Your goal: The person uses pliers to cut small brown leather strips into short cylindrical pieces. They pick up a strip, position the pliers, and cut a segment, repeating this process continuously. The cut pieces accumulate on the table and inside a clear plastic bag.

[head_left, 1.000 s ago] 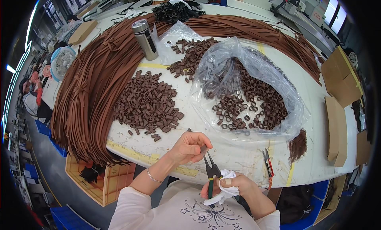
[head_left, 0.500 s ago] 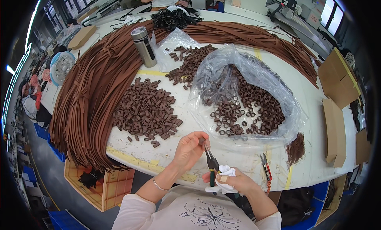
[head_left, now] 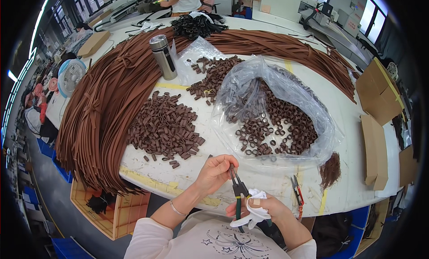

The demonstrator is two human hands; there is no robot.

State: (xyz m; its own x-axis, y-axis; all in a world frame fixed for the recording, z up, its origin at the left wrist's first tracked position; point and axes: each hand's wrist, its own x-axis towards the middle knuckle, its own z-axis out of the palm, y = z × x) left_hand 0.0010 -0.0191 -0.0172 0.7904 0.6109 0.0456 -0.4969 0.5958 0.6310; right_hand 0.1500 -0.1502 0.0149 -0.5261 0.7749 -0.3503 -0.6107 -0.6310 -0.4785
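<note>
Green-handled pliers [head_left: 240, 188] with long thin jaws are gripped in my right hand [head_left: 270, 206], their jaws pointing away from me. A white glove or cloth [head_left: 254, 210] is bunched between that hand and the handles. My left hand [head_left: 216, 173] is closed in a pinch at the jaw tips, on a small brown loop [head_left: 232, 167] that my fingers mostly cover. Left of centre lies a pile of flattened brown loops [head_left: 165, 127]. Beyond my hands, a clear plastic bag [head_left: 223, 133] lies open with many round brown rings [head_left: 292, 125] in it.
Long brown straps [head_left: 103, 111] curve around the table's left and far sides. A steel tumbler [head_left: 163, 58] stands by them. More loops [head_left: 214, 75] lie behind the bag. Red-handled snips [head_left: 297, 191] and brown scraps [head_left: 330, 170] lie to the right. Cardboard boxes [head_left: 375, 154] stand at the right edge.
My left fingers have shifted slightly down and right, closing around the plier tips. The pliers have moved slightly down. A small brown piece now shows beyond my left hand.
</note>
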